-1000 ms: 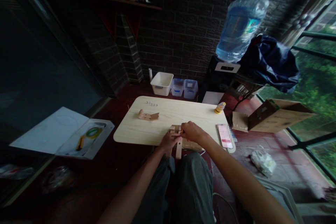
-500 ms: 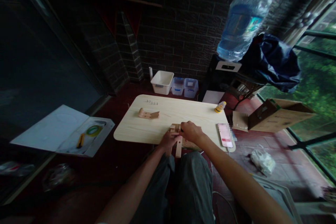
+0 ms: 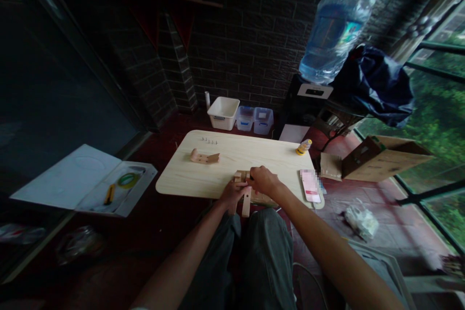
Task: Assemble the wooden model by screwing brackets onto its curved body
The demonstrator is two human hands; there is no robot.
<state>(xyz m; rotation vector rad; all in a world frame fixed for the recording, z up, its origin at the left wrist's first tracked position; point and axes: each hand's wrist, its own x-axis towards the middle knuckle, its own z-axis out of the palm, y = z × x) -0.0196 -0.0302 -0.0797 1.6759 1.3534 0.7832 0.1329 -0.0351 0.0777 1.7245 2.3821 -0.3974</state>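
Observation:
My left hand [image 3: 231, 193] is closed around a light wooden assembly at the near edge of the table. One wooden strip with a hole [image 3: 246, 204] points down toward my knees, and a small wooden block [image 3: 238, 175] shows above my fingers. Right beside it, my right hand [image 3: 265, 179] is closed over the same assembly. Something small and dark shows at its fingers, too hidden to name. A flat wooden board [image 3: 263, 198] lies under my right hand. Farther left on the table rests another wooden piece [image 3: 205, 157] with a rounded end and an angled end.
Several small screws [image 3: 209, 141] lie at the back left of the pale table [image 3: 174, 174]. A yellow-capped bottle [image 3: 303, 147] and a phone [image 3: 310, 186] are on its right side. An open white box [image 3: 134, 193] is at left, plastic bins [image 3: 223, 114] behind, a cardboard box [image 3: 381, 160] at right.
The view has shifted very slightly. Both hands stay together on the wooden assembly, with no clear movement of the pieces.

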